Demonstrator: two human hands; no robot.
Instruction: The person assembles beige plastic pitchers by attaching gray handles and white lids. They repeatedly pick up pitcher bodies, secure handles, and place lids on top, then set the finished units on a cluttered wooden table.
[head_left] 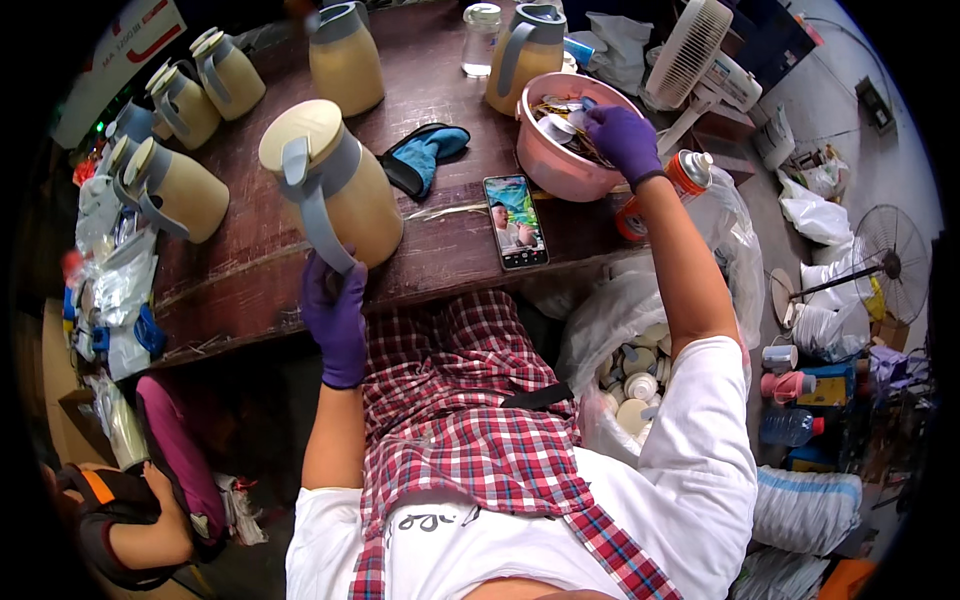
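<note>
A cream jug (352,205) with a grey collar, grey handle and cream lid stands near the table's front edge. My left hand (335,318), in a purple glove, is closed at the lower end of its handle. To the right, a pink tub (560,172) holds many small round discs and other thin pieces. My right hand (625,143), also gloved in purple, reaches over the tub's right rim with its fingers bent down among the pieces. What those fingertips hold, if anything, is hidden.
More cream jugs (345,65) stand along the back and left of the dark red table (260,280). A blue-black cloth pad (428,160), a phone (516,222), a spray can (688,175) and a white fan (690,50) lie near. Below right, a plastic bag (590,340) contains lids.
</note>
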